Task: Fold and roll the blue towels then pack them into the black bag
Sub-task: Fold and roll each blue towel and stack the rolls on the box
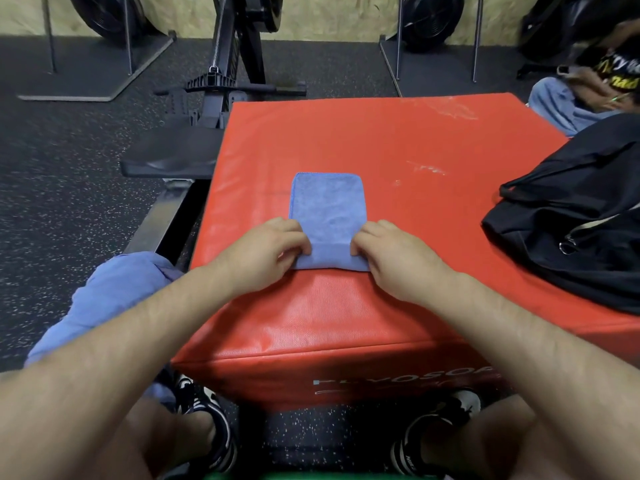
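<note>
A folded blue towel (328, 206) lies as a narrow strip on the red padded box (398, 143), its near end turned over into a short roll. My left hand (268, 249) pinches the left side of that rolled end. My right hand (388, 252) pinches the right side. The black bag (581, 216) sits slumped on the right edge of the box, its opening facing left. A heap of more blue towels (114, 292) rests beside my left forearm, off the box.
A rowing machine (221, 88) and its seat (169, 157) stand left of the box on speckled black rubber flooring. Another person (588, 91) sits at the far right. More machines line the back wall. My shoes (207, 420) are below the box's front.
</note>
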